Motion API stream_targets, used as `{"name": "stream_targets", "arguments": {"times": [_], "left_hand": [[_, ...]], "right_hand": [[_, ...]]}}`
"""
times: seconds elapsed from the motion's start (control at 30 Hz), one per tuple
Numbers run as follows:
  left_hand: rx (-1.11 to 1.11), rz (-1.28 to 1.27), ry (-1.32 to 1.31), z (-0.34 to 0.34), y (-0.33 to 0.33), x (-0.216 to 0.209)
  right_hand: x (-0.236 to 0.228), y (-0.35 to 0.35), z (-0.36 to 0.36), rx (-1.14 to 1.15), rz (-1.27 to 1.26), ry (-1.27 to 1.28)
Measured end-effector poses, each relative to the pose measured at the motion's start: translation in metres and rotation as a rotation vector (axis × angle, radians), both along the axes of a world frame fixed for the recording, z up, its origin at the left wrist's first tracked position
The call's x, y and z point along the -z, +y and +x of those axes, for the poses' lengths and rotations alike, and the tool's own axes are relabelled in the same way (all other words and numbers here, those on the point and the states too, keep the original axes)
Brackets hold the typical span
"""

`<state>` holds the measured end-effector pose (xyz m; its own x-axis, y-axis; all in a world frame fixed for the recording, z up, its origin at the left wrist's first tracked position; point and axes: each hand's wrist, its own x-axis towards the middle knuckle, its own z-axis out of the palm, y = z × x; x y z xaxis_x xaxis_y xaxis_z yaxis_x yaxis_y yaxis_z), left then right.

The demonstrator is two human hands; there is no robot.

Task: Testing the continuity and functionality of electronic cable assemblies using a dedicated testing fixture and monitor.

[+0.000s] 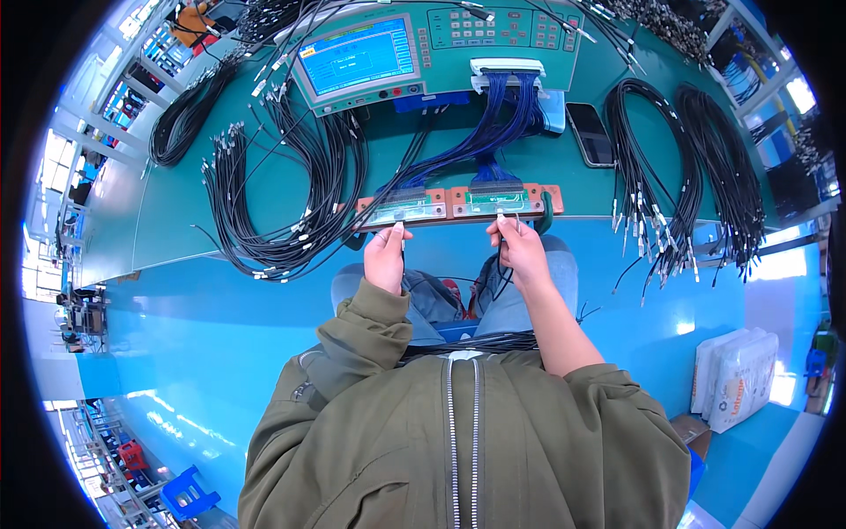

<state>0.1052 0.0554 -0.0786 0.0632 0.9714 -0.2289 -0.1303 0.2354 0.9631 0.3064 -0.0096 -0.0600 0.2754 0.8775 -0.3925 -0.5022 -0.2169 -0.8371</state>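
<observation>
At the bench's front edge, my left hand (385, 258) pinches one end of a thin black cable against the left green circuit board (410, 210). My right hand (522, 252) grips another black cable end (500, 218) at the right green board (495, 201). Whether both ends belong to one cable I cannot tell. The boards sit side by side in an orange-brown fixture (448, 203). Blue ribbon-like wires (504, 119) run from them up to a green tester (441, 53) with a lit screen (357, 58). More black cables (476, 343) lie across my lap.
Looped bundles of black cables (238, 207) lie left of the fixture, some close to my left hand. Further bundles (656, 167) hang over the front edge at right, beside a dark phone (590, 135). White bags (736, 379) and a blue stool (188, 493) stand on the floor.
</observation>
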Motion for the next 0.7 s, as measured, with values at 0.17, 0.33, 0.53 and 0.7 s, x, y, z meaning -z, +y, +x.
{"name": "stream_targets", "arguments": {"times": [0.17, 0.33, 0.53, 0.7], "left_hand": [[0.004, 0.000, 0.003, -0.0002, -0.0010, -0.0021], [-0.015, -0.020, -0.012, 0.0013, -0.0021, -0.0044], [-0.016, -0.025, 0.002, 0.0015, -0.0021, -0.0060], [-0.034, -0.037, 0.008, -0.0013, -0.0005, -0.0047]], "right_hand": [[-0.0023, -0.0001, -0.0004, -0.003, -0.008, -0.012], [-0.0033, -0.0005, -0.0007, -0.005, -0.018, -0.023], [-0.0006, -0.0013, 0.0009, -0.022, -0.041, -0.058], [-0.0006, -0.0012, -0.0002, -0.025, -0.051, -0.119]]}}
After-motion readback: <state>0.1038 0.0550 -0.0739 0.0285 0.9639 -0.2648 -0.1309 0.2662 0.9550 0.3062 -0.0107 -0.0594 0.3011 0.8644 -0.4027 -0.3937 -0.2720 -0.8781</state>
